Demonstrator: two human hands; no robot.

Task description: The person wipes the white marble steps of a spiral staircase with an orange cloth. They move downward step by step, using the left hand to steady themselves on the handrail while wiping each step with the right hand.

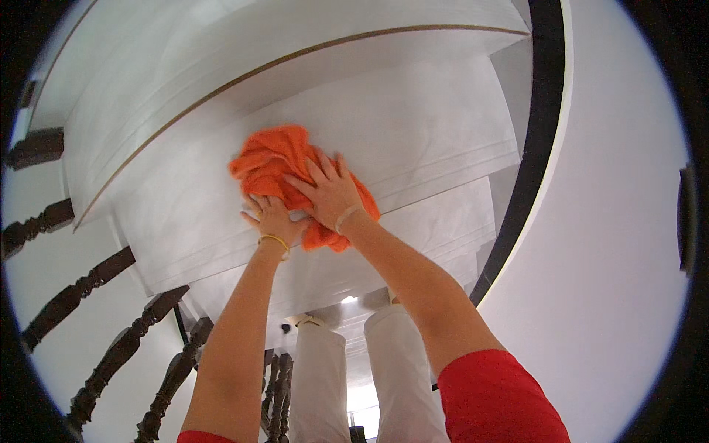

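An orange cloth (271,158) lies bunched on a pale, smooth stair tread (432,122) in front of me. My right hand (328,188) presses flat on the cloth with its fingers spread. Just to the left and nearer me, my left hand (272,217) rests at the cloth's near edge, fingers apart and their tips against the fabric. The thumb side of that hand is close to the right hand. Part of the cloth hangs out below my right wrist, near the tread's front edge.
Dark turned wooden balusters (111,354) line the left side. A black skirting band (545,99) runs along the white wall (615,183) at right. A higher step with a brown edge (299,53) rises beyond the cloth. My legs (318,382) stand on lower steps.
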